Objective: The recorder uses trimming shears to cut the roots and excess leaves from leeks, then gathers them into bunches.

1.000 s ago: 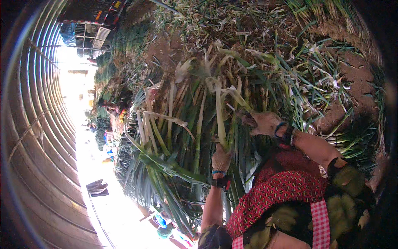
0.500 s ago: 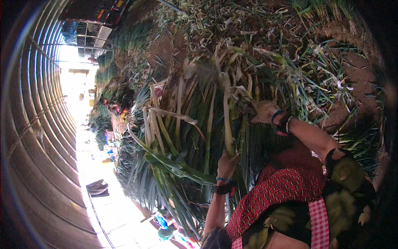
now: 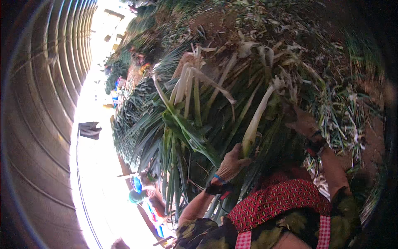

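Note:
A thick leek with a pale stem slants up and away from my left hand, whose gloved fingers are closed round its lower, greener part. Frayed, dry-looking outer layers hang about the stem's far end. To the right of the leek is my right hand, also gloved, over the dark leaves; its fingertips are blurred in shadow, so whether they hold anything is unclear. Beneath both hands spreads a heap of leeks with long green leaves. Several pale stems lie to the left, one bent over.
Stripped leaves and peelings litter the brown soil on the right. More green leaf piles line the left side. Beyond them are a bright strip of ground with a dark cloth-like item and a ribbed curved wall.
The view has swung round. My left hand keeps its hold on the leek, which now slants to the right. My right hand has moved away from the leek toward the right.

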`<state>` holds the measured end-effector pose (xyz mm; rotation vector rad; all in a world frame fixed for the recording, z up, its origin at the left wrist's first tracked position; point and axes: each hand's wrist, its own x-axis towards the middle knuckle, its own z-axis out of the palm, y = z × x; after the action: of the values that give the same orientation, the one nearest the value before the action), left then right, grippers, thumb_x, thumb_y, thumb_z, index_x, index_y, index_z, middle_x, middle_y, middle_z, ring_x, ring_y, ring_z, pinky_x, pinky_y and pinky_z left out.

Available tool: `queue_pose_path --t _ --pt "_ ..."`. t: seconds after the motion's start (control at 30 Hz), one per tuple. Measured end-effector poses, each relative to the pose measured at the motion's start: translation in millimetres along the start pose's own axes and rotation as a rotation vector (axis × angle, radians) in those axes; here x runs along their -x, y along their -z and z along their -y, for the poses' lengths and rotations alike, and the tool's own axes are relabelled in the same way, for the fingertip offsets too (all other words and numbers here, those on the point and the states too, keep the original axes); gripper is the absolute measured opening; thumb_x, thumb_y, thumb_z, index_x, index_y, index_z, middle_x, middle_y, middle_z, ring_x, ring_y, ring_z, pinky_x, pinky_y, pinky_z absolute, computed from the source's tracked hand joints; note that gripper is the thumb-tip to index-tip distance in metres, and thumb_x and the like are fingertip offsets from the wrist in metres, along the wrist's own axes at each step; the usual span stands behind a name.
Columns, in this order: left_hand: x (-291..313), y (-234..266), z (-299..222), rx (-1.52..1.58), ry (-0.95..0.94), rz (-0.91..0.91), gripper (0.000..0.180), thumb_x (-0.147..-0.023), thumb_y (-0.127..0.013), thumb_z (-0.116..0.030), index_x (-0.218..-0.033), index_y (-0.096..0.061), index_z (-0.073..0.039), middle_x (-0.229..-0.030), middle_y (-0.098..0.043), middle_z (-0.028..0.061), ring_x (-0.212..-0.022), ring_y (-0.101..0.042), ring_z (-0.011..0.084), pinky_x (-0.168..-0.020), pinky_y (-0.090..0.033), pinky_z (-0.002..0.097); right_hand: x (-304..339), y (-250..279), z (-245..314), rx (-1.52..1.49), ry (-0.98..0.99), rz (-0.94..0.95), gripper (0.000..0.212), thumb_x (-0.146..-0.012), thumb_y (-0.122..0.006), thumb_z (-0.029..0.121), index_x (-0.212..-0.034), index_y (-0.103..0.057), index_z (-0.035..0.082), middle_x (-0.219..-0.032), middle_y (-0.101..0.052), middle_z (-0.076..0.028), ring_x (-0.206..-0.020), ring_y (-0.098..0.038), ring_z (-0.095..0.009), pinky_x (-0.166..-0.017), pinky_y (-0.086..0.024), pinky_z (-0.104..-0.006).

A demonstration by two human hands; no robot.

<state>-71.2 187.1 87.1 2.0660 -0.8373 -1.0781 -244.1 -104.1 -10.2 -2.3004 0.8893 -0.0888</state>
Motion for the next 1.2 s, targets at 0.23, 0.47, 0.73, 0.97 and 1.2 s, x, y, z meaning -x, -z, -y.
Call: queue_pose_path --t 0.23,0.47,0.73,0.97,1.2 --pt "36.9 73.9 -53.0 0.112 -0.043 -0.246 0.049 -0.083 -0.071 -0.008 -0.126 -0.049 -0.002 -0.099 -0.060 0.0059 -0.088 -0.056 0.0134 -0.075 -0.049 0.0286 19.8 1.8 -12.9 -0.026 -0.037 0.123 0.092 -0.075 -0.076 0.045 -0.149 -0.035 0.009 -0.126 -0.060 -0.024 -0.114 -0.058 -0.041 -0.097 -0.047 -0.0448" --pt "47.3 183.5 -58.5 -0.045 -0.079 -0.579 0.043 -0.085 -0.063 -0.008 -0.127 -0.052 -0.008 -0.085 -0.054 -0.0009 -0.075 -0.052 0.0066 -0.063 -0.045 0.0237 73.2 -42.8 -52.1 0.141 0.068 0.088 0.079 -0.086 -0.065 0.044 -0.149 -0.033 0.010 -0.139 -0.051 -0.021 -0.118 -0.057 -0.039 -0.098 -0.047 -0.0446" --pt "9.2 246.2 9.9 -1.051 -0.113 -0.792 0.064 -0.083 -0.069 -0.018 -0.140 -0.046 -0.001 -0.128 -0.057 0.0196 -0.120 -0.054 0.0305 -0.099 -0.044 0.0380 137.7 -81.2 -54.7 0.131 -0.079 0.413 0.061 -0.090 -0.057 0.038 -0.143 -0.040 0.012 -0.118 -0.060 -0.018 -0.087 -0.067 -0.037 -0.072 -0.054 -0.0465" --pt "-114.2 2.8 -7.6 -0.135 -0.326 0.262 0.038 -0.091 -0.055 -0.015 -0.126 -0.057 0.002 -0.111 -0.067 0.0110 -0.090 -0.067 0.0197 -0.080 -0.054 0.0318 142.1 -55.1 -25.6 -0.084 -0.168 0.273 0.073 -0.082 -0.067 0.041 -0.142 -0.040 0.010 -0.095 -0.068 -0.022 -0.088 -0.067 -0.040 -0.073 -0.054 -0.0477" --pt "-222.7 -157.9 166.5 -1.516 -0.469 -0.087 0.049 -0.091 -0.054 -0.029 -0.124 -0.056 0.007 -0.108 -0.066 0.0163 -0.089 -0.066 0.0283 -0.076 -0.054 0.0499 117.6 -43.7 -2.7 -0.016 -0.238 0.425 0.095 -0.076 -0.075 0.047 -0.148 -0.028 0.006 -0.108 -0.066 -0.026 -0.102 -0.063 -0.043 -0.085 -0.051 -0.0495"
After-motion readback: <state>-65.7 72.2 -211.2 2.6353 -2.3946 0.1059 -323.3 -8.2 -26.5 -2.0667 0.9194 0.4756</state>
